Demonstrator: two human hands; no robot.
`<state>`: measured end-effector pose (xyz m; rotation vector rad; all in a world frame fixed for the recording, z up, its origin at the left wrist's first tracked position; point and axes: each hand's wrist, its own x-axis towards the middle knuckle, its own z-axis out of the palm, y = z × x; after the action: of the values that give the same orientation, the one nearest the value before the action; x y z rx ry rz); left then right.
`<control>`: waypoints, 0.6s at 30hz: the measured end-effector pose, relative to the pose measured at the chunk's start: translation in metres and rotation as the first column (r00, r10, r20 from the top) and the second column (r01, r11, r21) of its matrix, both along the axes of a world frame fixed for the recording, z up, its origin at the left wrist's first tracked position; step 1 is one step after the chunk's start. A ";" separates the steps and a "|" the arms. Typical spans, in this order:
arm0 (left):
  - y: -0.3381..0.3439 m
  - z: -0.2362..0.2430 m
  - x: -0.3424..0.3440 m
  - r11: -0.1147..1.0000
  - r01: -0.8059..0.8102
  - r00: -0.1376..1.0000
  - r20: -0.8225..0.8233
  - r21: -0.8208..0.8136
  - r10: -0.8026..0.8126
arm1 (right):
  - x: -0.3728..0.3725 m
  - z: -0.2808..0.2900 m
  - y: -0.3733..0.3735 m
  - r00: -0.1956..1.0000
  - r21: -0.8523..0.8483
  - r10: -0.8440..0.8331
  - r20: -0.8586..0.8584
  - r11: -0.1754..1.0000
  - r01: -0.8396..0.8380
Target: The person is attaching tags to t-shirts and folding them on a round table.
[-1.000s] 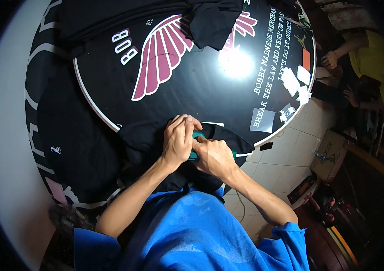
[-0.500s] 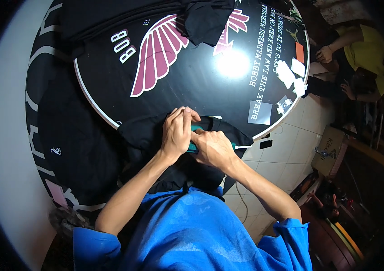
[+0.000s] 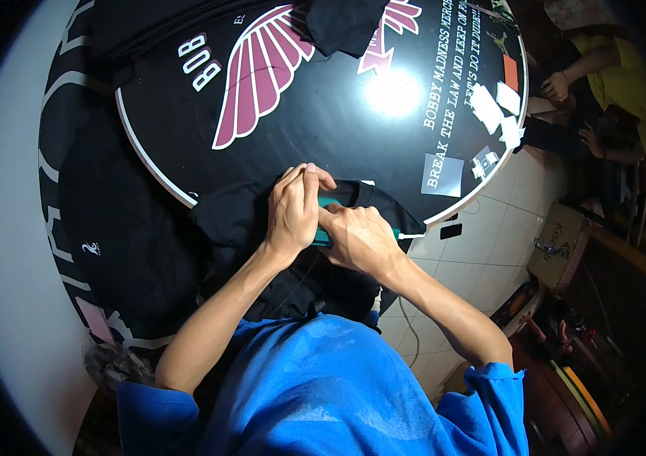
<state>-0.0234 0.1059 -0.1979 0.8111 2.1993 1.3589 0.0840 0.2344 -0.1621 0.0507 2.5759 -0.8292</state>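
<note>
Between my hands, over black cloth (image 3: 235, 209) at the near edge of the round table, sits a teal device (image 3: 323, 238) with a white cord end (image 3: 412, 236) at its right. Its exact kind is hidden by my fingers. My left hand (image 3: 291, 216) is closed against its left side, fingers pressed together and bent over the far end. My right hand (image 3: 365, 234) wraps over its top and right, knuckles up, thumb side against my left hand. Whatever lies under the device is covered.
The glossy black round table (image 3: 338, 140) has printed lettering and a maroon wing. Dark folded cloth (image 3: 338, 26) lies on its far side, white paper pieces (image 3: 486, 110) at right. More black cloth (image 3: 133, 220) spreads left. A phone (image 3: 451, 231) shows beyond the edge; another person (image 3: 604, 91) sits right.
The whole view has shifted slightly, so the table sits a little higher in the picture. Both hands keep nearly the same hold on the teal device.
</note>
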 end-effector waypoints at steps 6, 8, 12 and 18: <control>0.003 0.001 0.001 0.999 -0.041 0.998 0.048 0.024 0.040 | 0.001 0.000 0.002 0.998 0.000 0.000 -0.060 1.000 0.000; 0.002 0.000 0.000 0.999 -0.042 0.998 0.042 0.027 0.041 | 0.001 -0.001 0.002 0.999 -0.027 0.009 -0.031 1.000 -0.010; 0.002 0.001 0.000 0.998 -0.047 0.999 0.025 0.033 0.046 | 0.000 0.001 0.002 0.999 -0.015 0.015 -0.044 1.000 -0.016; 0.001 0.004 -0.001 0.999 -0.043 0.999 -0.004 0.009 0.043 | -0.002 0.005 0.001 1.000 -0.011 0.009 -0.028 1.000 -0.010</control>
<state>-0.0244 0.1067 -0.1936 0.7749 2.2274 1.3897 0.0818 0.2353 -0.1570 0.0237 2.5951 -0.8460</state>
